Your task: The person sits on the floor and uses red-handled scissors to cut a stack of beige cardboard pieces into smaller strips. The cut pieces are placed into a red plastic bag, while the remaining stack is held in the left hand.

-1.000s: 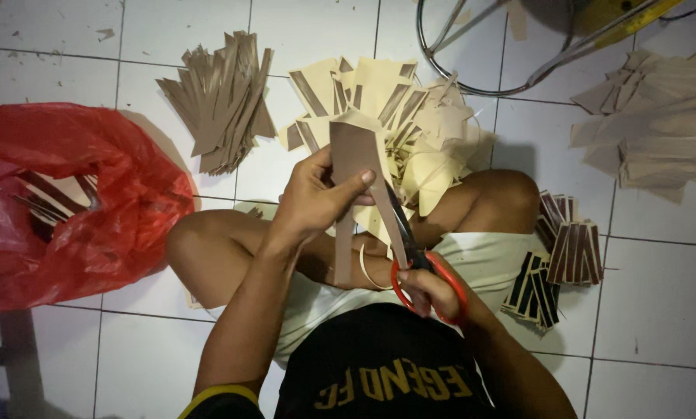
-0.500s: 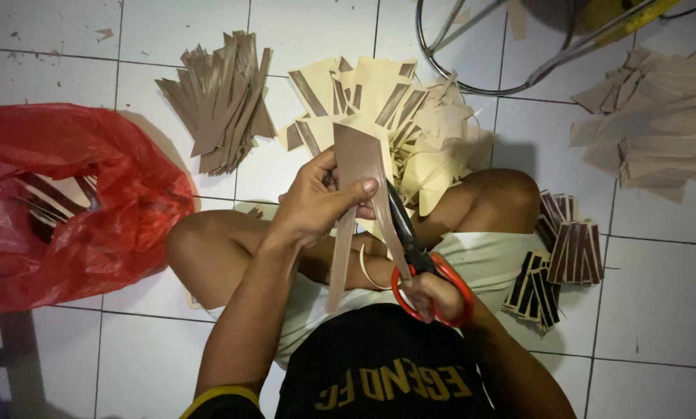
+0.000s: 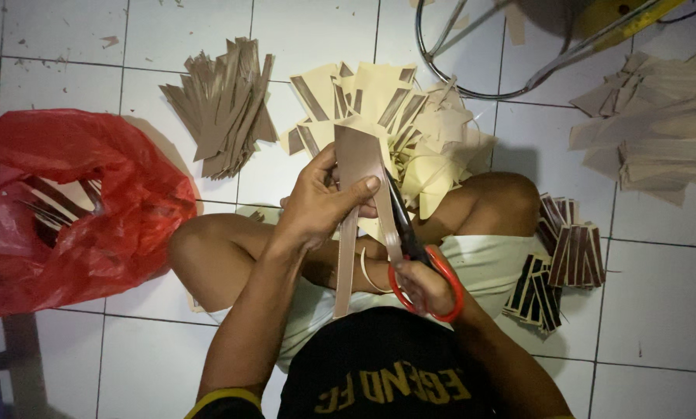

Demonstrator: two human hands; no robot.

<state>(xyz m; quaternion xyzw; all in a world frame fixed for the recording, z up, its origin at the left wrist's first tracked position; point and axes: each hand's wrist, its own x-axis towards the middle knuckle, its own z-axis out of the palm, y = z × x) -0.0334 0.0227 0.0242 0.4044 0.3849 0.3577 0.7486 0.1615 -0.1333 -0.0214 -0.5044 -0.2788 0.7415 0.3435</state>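
Observation:
My left hand (image 3: 321, 203) grips a brown sheet piece (image 3: 357, 155) held upright above my crossed legs. A long narrow strip (image 3: 346, 264) hangs down from its left side, partly cut free. My right hand (image 3: 419, 285) has its fingers through the red handles of a pair of scissors (image 3: 410, 240). The dark blades run up along the sheet's right side, just under my left thumb.
A red plastic bag (image 3: 76, 209) with strips inside lies at left. A pile of brown strips (image 3: 225, 105) and a cream offcut heap (image 3: 418, 132) lie ahead. More paper pieces (image 3: 650, 124) sit at right, stacked dark strips (image 3: 557, 264) by my knee, a metal stool ring (image 3: 472, 85) beyond.
The scissors have advanced up the sheet and the hanging strip on the left has grown longer. My left hand has shifted its grip slightly on the sheet.

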